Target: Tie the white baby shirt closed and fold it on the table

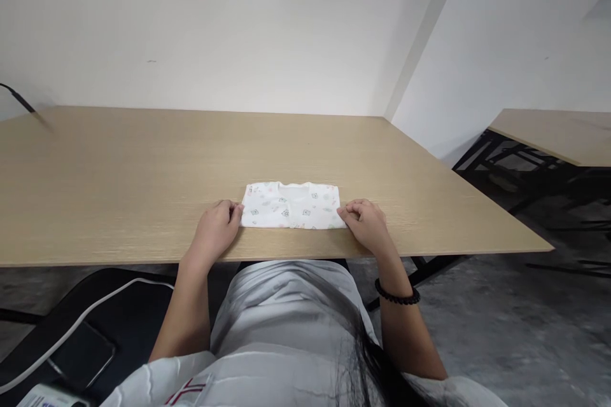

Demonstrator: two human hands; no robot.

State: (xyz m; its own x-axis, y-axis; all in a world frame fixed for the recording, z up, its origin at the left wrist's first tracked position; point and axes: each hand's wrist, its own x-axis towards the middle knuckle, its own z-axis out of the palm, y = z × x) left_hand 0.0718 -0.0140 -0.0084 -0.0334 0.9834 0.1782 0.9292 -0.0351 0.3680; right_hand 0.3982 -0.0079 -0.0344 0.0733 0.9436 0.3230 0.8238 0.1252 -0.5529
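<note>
A white baby shirt [298,206] with small printed animal figures lies folded into a flat, wide strip near the table's front edge. Its neckline dips at the middle of the far side. At the strip's left end, my left hand [217,229] pinches the lower corner between thumb and fingers. My right hand [365,222] has its fingers closed on the opposite lower corner. Both hands rest low over the tabletop, and the cloth stays flat between them. The far fingers of each hand are partly hidden.
The wooden table [191,152] reaches back to a white wall [214,44]. A black cable [18,98] pokes in at far left. Below left, a black chair [119,311] carries a dark phone-like object [83,353] and a white cord [86,315]. Another table [558,133] stands at right.
</note>
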